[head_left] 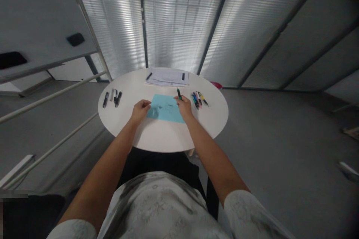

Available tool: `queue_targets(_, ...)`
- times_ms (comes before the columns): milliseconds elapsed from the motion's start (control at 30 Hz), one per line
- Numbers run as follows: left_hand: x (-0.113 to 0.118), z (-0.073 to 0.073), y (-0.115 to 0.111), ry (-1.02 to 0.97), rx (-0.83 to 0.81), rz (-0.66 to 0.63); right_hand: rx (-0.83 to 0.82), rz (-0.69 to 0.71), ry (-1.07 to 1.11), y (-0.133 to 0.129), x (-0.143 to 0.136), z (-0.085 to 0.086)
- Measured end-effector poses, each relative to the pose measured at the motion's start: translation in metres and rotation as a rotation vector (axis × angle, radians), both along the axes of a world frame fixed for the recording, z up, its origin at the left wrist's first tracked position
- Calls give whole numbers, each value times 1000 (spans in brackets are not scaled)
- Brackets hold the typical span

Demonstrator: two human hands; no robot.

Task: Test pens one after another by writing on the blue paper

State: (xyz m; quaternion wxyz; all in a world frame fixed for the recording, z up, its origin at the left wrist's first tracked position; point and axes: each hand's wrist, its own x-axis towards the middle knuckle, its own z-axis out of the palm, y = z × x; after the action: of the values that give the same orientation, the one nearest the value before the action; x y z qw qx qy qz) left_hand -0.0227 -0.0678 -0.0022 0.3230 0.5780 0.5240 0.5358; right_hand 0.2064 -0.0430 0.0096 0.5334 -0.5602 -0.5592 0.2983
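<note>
A light blue sheet of paper (165, 111) with small dark marks and writing lies on the round white table (162, 140). My left hand (140, 111) is at the sheet's left edge, its fingers bent together; whether they pinch the paper's edge is too small to tell. In my right hand (184, 106), over the sheet's right side, is a dark green pen (178, 93), its upper end pointing away from me. Close to the right hand lie several coloured pens (197, 99) in a loose group.
White papers (167, 77) with a dark pen (149, 76) lie at the table's far edge. Several dark markers (118, 99) are on the left side. A whiteboard on a metal frame (92, 31) stands left, blinds behind. Something red (216, 85) shows beyond the right rim.
</note>
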Motion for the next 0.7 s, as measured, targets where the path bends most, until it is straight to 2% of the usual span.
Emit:
queue_targets(100, 0, -1, 1, -4, 2, -8, 8, 9, 58, 2, 0, 1)
queue_targets(300, -1, -3, 3, 5, -7, -12, -6, -4, -63, -5, 0, 4)
queue_targets(533, 1, 2, -1, 10, -31, -9, -94, -100, -544, -15, -3, 7)
queue_targets(700, 0, 2, -1, 18, -34, -22, -161, -83, -862, -20, -8, 6)
